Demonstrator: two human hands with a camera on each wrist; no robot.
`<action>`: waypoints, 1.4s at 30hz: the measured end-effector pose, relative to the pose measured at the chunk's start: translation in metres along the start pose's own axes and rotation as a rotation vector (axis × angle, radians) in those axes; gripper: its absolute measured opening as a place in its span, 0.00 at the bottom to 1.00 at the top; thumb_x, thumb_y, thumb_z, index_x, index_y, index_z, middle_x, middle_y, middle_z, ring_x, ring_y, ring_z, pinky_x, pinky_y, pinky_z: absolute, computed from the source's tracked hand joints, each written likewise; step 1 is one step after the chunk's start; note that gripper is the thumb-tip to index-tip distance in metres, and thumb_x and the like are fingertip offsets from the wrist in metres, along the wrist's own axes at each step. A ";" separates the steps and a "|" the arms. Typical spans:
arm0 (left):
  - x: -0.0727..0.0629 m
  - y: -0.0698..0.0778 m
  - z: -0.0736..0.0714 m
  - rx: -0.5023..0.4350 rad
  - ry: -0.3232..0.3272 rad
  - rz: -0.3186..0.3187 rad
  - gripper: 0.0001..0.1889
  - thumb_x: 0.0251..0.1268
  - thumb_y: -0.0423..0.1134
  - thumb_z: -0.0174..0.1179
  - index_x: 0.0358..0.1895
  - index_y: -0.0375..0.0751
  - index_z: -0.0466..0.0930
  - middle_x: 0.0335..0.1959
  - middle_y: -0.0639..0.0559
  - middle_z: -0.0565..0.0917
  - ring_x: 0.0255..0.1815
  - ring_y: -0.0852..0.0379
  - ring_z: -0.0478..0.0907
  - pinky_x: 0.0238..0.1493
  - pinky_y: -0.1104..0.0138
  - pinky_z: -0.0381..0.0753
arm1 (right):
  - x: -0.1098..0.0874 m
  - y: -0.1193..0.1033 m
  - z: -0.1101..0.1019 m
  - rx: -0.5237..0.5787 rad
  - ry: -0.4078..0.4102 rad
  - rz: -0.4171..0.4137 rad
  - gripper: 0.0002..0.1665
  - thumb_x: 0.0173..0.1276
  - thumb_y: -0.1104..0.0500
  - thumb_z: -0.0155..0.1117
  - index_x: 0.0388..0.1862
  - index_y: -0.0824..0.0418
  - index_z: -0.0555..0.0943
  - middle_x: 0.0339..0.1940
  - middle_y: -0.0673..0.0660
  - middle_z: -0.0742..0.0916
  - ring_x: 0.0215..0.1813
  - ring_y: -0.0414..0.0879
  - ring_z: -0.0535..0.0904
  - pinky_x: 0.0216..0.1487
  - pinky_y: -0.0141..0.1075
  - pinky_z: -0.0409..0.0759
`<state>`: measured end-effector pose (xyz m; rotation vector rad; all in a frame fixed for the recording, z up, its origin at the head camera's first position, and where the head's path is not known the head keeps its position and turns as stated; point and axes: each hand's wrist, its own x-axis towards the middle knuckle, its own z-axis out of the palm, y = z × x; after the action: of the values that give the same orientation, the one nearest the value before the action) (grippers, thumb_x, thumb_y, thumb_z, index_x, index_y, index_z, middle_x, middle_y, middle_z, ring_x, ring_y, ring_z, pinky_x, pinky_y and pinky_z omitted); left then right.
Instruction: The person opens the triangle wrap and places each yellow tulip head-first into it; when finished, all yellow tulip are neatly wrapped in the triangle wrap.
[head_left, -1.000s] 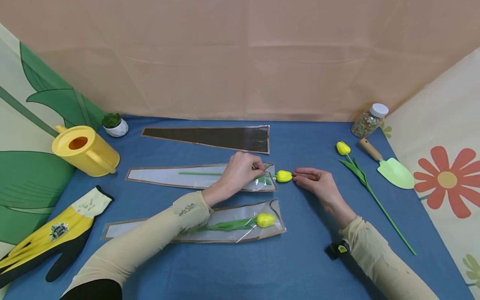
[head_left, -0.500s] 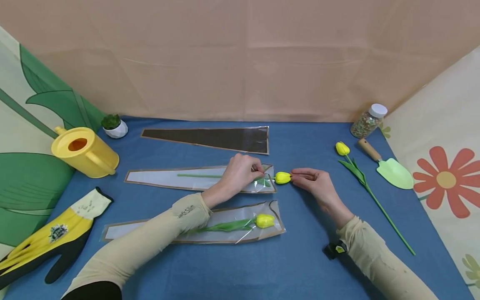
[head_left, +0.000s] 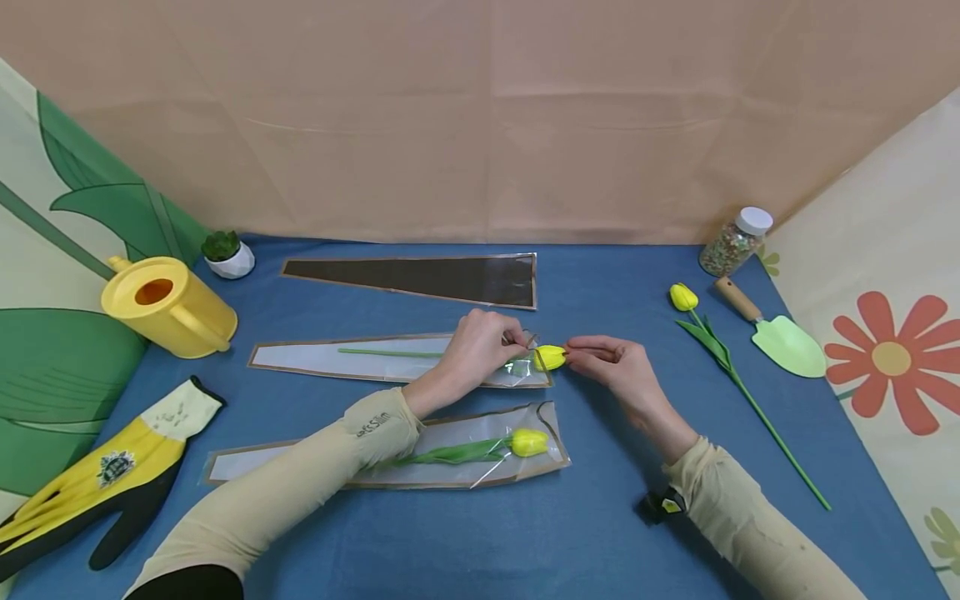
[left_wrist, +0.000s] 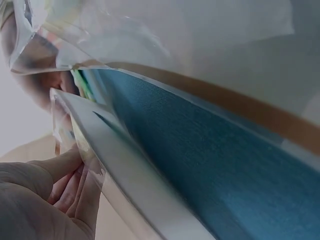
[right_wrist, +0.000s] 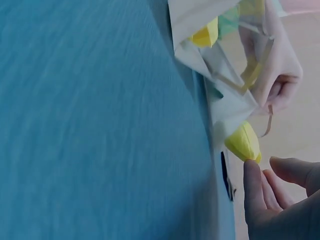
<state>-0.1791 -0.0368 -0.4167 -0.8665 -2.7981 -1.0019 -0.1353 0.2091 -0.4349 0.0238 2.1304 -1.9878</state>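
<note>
Yellow tulip (right_wrist: 243, 142) and thumb (right_wrist: 292, 171) appear apart only from right wrist.

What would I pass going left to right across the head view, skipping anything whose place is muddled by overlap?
Yellow watering can, potted succulent, left hand, yellow tulip bloom between the hands, right hand, trowel with a light green blade, red flower printed on the backdrop.
</note>
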 end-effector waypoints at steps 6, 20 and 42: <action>0.000 0.001 0.000 0.000 0.004 0.003 0.04 0.63 0.35 0.80 0.33 0.44 0.94 0.31 0.55 0.91 0.34 0.60 0.87 0.34 0.67 0.82 | 0.000 0.000 0.011 0.013 -0.024 -0.011 0.22 0.79 0.68 0.66 0.66 0.79 0.79 0.54 0.64 0.91 0.51 0.38 0.89 0.56 0.38 0.86; 0.001 0.000 0.000 0.008 0.017 0.008 0.03 0.64 0.35 0.79 0.34 0.43 0.94 0.33 0.54 0.92 0.34 0.60 0.87 0.34 0.68 0.82 | -0.001 0.002 0.026 0.028 -0.050 0.005 0.22 0.80 0.66 0.66 0.67 0.78 0.79 0.55 0.63 0.91 0.53 0.39 0.88 0.57 0.35 0.85; -0.001 -0.001 -0.004 0.036 0.032 0.006 0.03 0.64 0.36 0.79 0.33 0.44 0.93 0.30 0.53 0.91 0.32 0.59 0.87 0.34 0.67 0.83 | 0.007 -0.001 0.046 -0.001 -0.068 0.009 0.21 0.82 0.66 0.63 0.66 0.79 0.80 0.57 0.71 0.89 0.51 0.42 0.90 0.53 0.32 0.86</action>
<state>-0.1793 -0.0403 -0.4148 -0.8461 -2.7762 -0.9533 -0.1354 0.1625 -0.4378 -0.0342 2.0857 -1.9537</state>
